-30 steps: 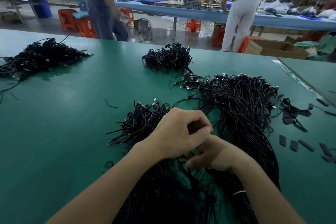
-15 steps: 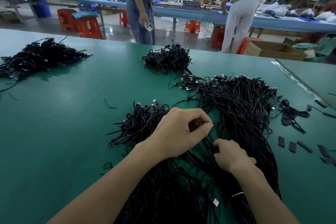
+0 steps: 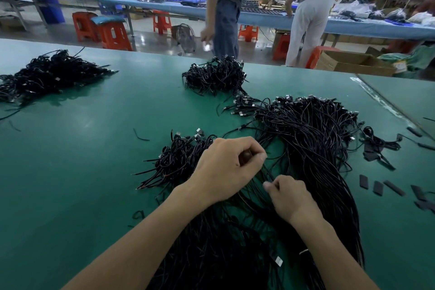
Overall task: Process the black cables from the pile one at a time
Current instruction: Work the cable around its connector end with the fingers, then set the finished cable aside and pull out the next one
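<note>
Pile of black cables [image 3: 306, 139] spread over the right half of the green counter [image 3: 94, 172], trailing toward the near edge under both forearms. Left hand [image 3: 223, 169] over the pile's left side, fingers curled tight, thumb and forefinger pinching one thin cable [image 3: 268, 173]. Right hand [image 3: 292, 200] just beside and lower, fingers curled too, pinching the same cable further down. Short stretch of it straight between the two hands. Smaller bundle [image 3: 179, 160] just beside the left hand; another bundle [image 3: 216, 75] near the far edge; third heap [image 3: 47, 73] well apart at far left. Flat black strips [image 3: 377, 188] scattered at right. Beyond the counter, person in dark clothes [image 3: 226, 7], person in white trousers [image 3: 308, 14], orange stools [image 3: 113, 35], cardboard box [image 3: 353, 63].
</note>
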Action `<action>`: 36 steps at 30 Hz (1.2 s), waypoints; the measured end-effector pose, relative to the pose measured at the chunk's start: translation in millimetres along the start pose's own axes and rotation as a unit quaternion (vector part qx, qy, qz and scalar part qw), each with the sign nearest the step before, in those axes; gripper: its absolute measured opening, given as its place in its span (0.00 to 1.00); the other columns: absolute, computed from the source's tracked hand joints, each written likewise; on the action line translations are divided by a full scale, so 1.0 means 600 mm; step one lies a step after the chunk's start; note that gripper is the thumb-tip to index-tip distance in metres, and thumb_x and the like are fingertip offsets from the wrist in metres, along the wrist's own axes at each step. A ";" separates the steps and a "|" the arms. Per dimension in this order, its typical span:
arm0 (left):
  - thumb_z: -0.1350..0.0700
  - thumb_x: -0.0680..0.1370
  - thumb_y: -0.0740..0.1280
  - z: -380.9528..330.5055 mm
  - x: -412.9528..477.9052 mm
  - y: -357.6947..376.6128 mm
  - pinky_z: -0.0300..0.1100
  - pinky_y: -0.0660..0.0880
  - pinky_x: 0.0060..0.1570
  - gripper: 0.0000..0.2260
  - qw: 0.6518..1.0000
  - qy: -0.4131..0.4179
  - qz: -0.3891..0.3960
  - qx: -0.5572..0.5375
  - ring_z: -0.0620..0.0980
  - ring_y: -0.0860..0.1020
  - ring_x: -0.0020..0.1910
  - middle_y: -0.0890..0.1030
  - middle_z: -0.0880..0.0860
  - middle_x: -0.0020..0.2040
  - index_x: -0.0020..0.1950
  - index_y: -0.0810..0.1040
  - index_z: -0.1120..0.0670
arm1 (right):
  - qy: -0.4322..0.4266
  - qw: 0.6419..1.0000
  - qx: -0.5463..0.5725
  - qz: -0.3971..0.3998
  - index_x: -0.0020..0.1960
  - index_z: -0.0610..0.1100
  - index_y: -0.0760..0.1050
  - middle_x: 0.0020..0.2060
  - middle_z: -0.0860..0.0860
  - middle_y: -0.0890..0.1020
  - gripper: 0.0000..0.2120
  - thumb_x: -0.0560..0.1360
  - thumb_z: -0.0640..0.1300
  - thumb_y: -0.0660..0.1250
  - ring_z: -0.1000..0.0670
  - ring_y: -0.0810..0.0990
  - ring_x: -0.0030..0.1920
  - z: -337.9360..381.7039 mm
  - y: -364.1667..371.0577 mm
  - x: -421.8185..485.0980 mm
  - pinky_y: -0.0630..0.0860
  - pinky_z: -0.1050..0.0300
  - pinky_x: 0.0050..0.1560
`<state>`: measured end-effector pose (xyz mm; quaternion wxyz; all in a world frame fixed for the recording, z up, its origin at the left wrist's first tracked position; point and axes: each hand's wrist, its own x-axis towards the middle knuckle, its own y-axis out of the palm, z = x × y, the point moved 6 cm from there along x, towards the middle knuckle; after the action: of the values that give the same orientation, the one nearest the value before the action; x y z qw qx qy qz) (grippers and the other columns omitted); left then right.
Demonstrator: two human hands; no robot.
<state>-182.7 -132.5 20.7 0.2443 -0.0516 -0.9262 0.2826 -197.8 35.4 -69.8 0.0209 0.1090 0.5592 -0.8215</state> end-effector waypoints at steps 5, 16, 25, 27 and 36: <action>0.51 0.79 0.69 0.005 0.000 0.002 0.49 0.78 0.37 0.04 1.000 -0.015 -0.005 0.009 0.45 0.78 0.33 0.79 0.43 0.33 0.45 0.82 0.48 | 0.027 0.998 -0.048 -0.012 0.48 0.44 0.72 0.43 0.48 0.74 0.06 0.82 0.45 0.62 0.47 0.75 0.39 -0.002 0.002 -0.001 0.69 0.55 0.35; 0.49 0.78 0.68 0.056 -0.004 0.012 0.46 0.81 0.45 0.02 0.989 -0.112 0.045 0.086 0.38 0.79 0.40 0.79 0.39 0.39 0.49 0.80 0.43 | 0.006 0.992 0.120 -0.035 0.50 0.34 0.77 0.35 0.46 0.77 0.12 0.83 0.40 0.59 0.48 0.69 0.27 0.008 -0.063 0.011 0.64 0.62 0.23; 0.51 0.77 0.69 0.069 -0.006 0.034 0.49 0.79 0.53 0.06 0.982 -0.143 0.077 0.098 0.41 0.78 0.50 0.79 0.39 0.47 0.54 0.77 0.42 | 0.033 0.996 0.084 0.015 0.60 0.44 0.74 0.51 0.45 0.80 0.17 0.80 0.57 0.63 0.45 0.83 0.44 -0.002 -0.023 0.025 0.82 0.48 0.47; 0.52 0.77 0.70 0.074 -0.010 0.036 0.48 0.79 0.53 0.08 0.980 -0.155 0.090 0.089 0.41 0.79 0.49 0.79 0.40 0.48 0.55 0.77 0.43 | 0.014 0.998 0.003 0.061 0.63 0.48 0.73 0.53 0.48 0.78 0.22 0.75 0.60 0.70 0.47 0.78 0.48 0.005 0.004 0.027 0.78 0.52 0.49; 0.46 0.76 0.71 0.098 -0.023 0.045 0.51 0.79 0.55 0.13 0.964 -0.210 0.138 0.087 0.47 0.79 0.53 0.78 0.46 0.57 0.60 0.76 0.44 | -0.026 0.993 0.068 -0.097 0.52 0.48 0.75 0.46 0.47 0.79 0.07 0.81 0.51 0.62 0.46 0.79 0.42 0.018 -0.022 0.015 0.76 0.52 0.43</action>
<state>-200.0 -142.1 -42.4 0.0064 -0.0967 -0.9123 0.3979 -210.1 31.5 -55.7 -0.0519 0.0338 0.5094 -0.8583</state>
